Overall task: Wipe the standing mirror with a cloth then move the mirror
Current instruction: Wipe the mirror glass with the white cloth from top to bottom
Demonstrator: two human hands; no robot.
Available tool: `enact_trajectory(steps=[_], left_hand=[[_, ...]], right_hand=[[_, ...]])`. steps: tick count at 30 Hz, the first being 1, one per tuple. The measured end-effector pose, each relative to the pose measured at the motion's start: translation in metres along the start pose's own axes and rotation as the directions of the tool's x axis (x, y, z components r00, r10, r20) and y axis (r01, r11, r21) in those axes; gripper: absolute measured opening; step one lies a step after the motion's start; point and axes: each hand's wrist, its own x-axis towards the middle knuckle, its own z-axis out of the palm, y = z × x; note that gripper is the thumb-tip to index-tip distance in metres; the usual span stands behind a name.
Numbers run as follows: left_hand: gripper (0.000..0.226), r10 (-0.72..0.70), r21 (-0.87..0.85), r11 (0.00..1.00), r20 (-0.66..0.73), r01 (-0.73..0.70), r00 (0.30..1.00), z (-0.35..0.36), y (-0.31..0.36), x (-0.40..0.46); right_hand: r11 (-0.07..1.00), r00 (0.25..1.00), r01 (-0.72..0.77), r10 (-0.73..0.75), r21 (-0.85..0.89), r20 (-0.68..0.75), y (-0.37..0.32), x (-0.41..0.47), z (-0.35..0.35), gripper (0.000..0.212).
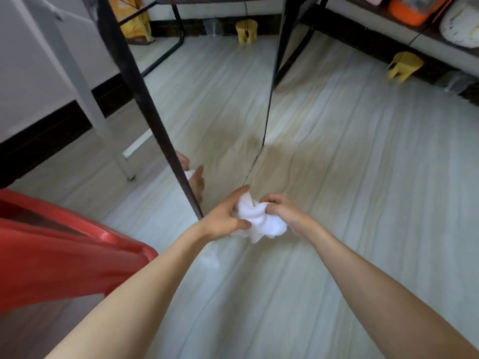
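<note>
Left hand [225,216] and right hand [281,209] both grip bunched white cloth [259,221] beside mirror [220,104].

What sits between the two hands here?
The crumpled white cloth bridges them: the left hand and right hand each grip a side of it, just in front of the standing mirror, in the head view.

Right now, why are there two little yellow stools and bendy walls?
Head view: the standing mirror reflects the yellow stool, making a twin; the wide-angle lens bends straight edges; both hands holding the white cloth look sharp.
</note>
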Motion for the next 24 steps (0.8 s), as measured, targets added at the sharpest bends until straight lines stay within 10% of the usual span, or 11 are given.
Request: enact_trajectory(steps=[7,12,18,24], left_hand=[[0.024,-0.009,0.058,0.998,-0.006,0.010,1.000,0.003,-0.019,-0.029],[0.024,0.001,0.212,0.977,-0.051,0.010,0.999,-0.002,-0.023,-0.042],[0.019,0.324,0.661,0.731,-0.119,-0.169,0.938,0.000,-0.024,-0.056],[0.026,0.674,0.823,0.386,0.057,-0.416,0.737,0.006,-0.027,-0.061]], right_hand=[[0.990,0.983,0.102,-0.115,-0.095,-0.144,0.012,-0.023,0.016,0.008],[0.973,0.935,0.229,-0.229,-0.033,-0.271,0.013,-0.029,0.033,0.014],[0.945,0.880,0.325,-0.314,-0.031,-0.358,0.010,-0.034,0.036,0.011],[0.943,0.886,0.331,-0.296,0.041,-0.358,0.018,-0.038,0.038,0.018]])
